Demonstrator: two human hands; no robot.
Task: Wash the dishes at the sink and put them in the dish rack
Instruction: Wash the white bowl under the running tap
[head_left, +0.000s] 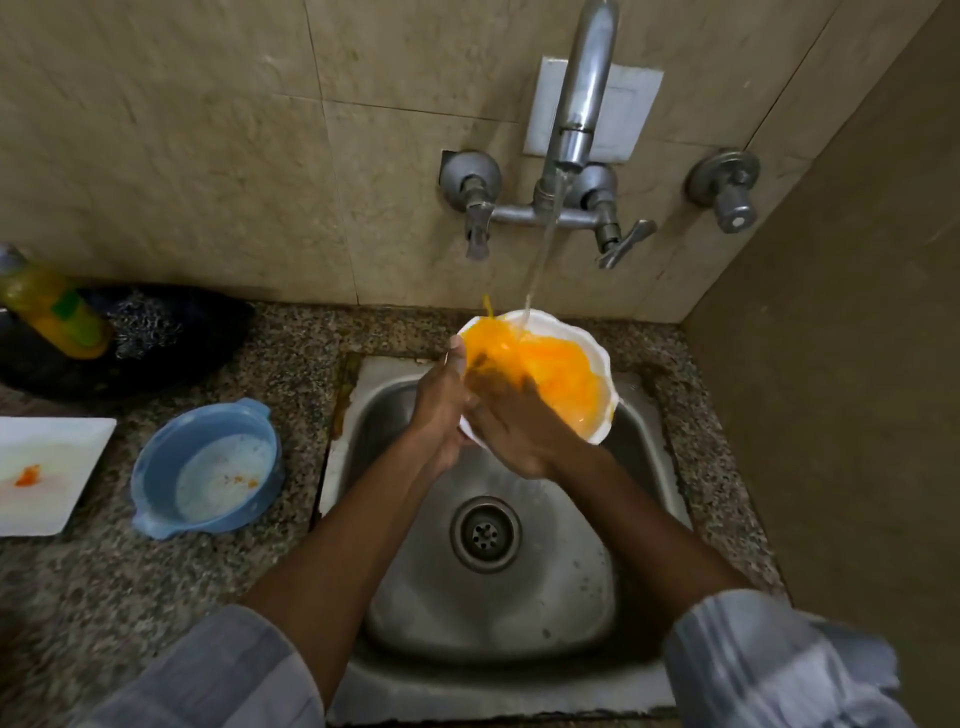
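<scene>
Orange water is probably being splashed over the rim here, since the white bowl is being held tilted above the sink right under the tap stream. It's being gripped at its edge by the left hand, while the yellow-smeared inside is being rubbed by the right hand, fingers blurred, so can't tell how they're lying.

The right hand is blurred inside the white bowl, so its fingers I cannot tell. The picture's left edge cuts the white plate and the yellow bottle.
</scene>
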